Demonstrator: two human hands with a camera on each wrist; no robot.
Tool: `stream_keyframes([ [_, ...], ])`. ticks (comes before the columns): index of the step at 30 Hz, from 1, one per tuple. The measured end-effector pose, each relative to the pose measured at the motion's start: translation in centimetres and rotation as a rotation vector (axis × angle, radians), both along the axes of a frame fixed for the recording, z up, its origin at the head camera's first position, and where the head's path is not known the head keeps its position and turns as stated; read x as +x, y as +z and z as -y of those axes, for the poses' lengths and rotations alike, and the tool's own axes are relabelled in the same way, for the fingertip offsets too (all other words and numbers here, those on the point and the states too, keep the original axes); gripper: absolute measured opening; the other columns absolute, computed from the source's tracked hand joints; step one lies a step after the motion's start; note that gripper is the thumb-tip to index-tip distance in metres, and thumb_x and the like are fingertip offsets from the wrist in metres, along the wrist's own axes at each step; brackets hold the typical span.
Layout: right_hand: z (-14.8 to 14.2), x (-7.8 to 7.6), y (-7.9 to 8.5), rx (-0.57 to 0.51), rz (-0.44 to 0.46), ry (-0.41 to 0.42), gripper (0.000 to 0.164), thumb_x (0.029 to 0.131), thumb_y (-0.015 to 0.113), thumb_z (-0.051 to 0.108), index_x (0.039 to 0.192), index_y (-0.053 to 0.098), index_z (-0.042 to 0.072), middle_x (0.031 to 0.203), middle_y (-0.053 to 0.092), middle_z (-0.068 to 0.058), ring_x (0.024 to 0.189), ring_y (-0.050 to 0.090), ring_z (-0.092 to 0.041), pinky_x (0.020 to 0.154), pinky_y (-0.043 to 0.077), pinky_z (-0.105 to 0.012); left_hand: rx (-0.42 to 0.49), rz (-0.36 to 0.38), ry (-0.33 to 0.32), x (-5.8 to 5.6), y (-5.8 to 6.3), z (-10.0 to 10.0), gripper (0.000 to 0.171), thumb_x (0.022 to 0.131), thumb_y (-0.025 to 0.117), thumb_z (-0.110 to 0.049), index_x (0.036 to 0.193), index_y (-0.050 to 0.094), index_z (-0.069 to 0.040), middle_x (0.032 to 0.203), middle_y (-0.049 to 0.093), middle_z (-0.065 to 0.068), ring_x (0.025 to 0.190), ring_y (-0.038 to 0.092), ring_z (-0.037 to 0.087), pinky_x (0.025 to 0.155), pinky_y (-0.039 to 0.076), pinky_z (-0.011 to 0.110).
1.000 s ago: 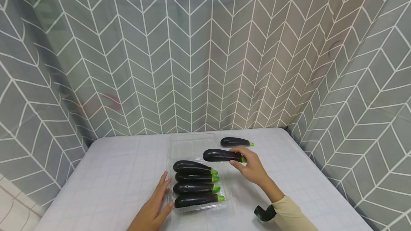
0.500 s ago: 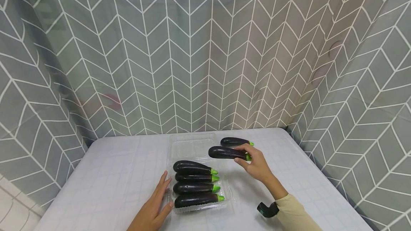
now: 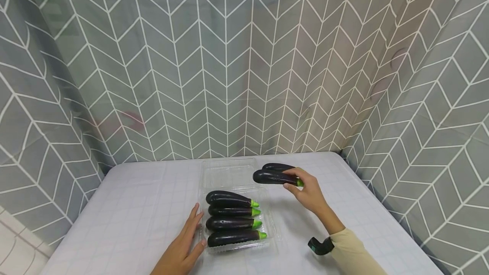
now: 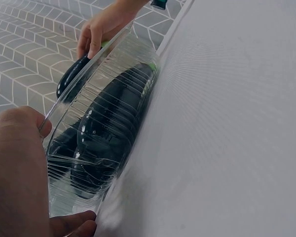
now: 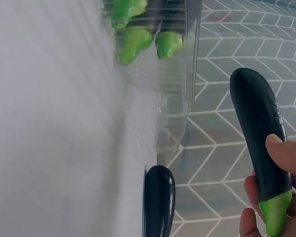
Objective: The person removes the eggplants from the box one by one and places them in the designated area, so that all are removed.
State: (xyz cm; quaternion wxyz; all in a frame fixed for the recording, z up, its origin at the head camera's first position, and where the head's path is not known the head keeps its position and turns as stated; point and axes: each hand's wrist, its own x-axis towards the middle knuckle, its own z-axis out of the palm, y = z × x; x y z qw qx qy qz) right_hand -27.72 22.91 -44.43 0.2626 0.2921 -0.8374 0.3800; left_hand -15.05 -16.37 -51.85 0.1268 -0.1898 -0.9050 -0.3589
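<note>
My right hand (image 3: 308, 192) grips an eggplant (image 5: 259, 133) near its green stem end, thumb on one side and fingers on the other, holding it above the table. Just behind it lies another eggplant (image 3: 276, 166), partly covered by the held one in the head view. Several eggplants (image 3: 231, 223) lie side by side in a clear plastic container (image 4: 113, 94), stems to the right. Against the container's left side rests my left hand (image 3: 181, 244), fingers spread, thumb at the near corner and fingertips farther up.
The container's clear lid (image 3: 228, 173) is folded back toward the far edge of the white-covered table (image 3: 126, 215). A patterned grey curtain (image 3: 225, 63) stands behind and at both sides. A black wrist-worn device (image 3: 321, 246) juts out by the right sleeve (image 3: 353, 249).
My right hand has moved right and slightly away with the eggplant, from over the container's far right corner to in front of the loose eggplant. The left hand has stayed in place.
</note>
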Motion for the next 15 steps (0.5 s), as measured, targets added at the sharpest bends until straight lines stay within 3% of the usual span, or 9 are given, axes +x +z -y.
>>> stream_keyframes([
  [11,-1.1,-1.4,-0.4,0.008,0.035,-0.060,0.038,0.085,0.084,-0.001,0.121,0.074,0.006,0.112,0.072,-0.004,0.095,0.066,-0.018,0.078,0.054,-0.033,0.017,0.013,-0.004,-0.2,-0.4,0.2,0.068,0.102,0.065,-0.028,0.160,0.037,-0.006,0.172,0.021,0.009,0.128,0.060,0.022,0.105,0.049,0.052],
  [15,-1.4,-1.7,-0.5,0.000,0.060,-0.074,0.037,0.086,0.084,0.000,0.121,0.074,0.006,0.112,0.073,-0.005,0.095,0.065,-0.019,0.078,0.053,-0.034,0.015,0.071,0.006,-0.2,-0.1,0.1,0.068,0.104,0.063,-0.032,0.161,0.036,-0.008,0.173,0.017,0.005,0.131,0.058,0.022,0.107,0.046,0.053],
])
